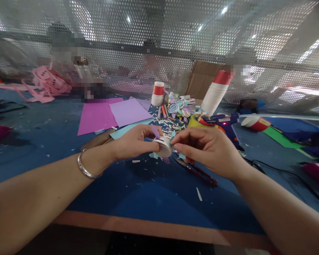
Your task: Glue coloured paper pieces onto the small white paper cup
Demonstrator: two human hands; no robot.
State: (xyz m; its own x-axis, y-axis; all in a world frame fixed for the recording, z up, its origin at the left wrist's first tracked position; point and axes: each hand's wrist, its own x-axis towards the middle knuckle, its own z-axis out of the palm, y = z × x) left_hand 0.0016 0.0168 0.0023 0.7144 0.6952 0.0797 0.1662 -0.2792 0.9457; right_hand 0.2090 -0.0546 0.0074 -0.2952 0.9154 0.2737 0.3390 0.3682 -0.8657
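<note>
Near the middle of the view, my left hand [138, 141] grips a small white paper cup piece [164, 148] between thumb and fingers. A strip of purple paper [155, 131] sticks up from it by my left fingertips. My right hand [204, 147] is closed in a pinch at the right side of the cup piece, on a small bit of light-blue paper [171, 139]. Dark-handled scissors [202, 174] lie on the table just below my right hand. Paper scraps [155, 155] lie under the cup piece.
Purple sheets [130, 111] and a magenta sheet [98, 117] lie at left. Behind stand stacked paper cups [157, 99], a taller leaning stack [215, 95] and a heap of cut paper pieces [180, 104]. A blue glue gun [228, 124], yellow tape roll [198, 121] and black cable [281, 171] are right.
</note>
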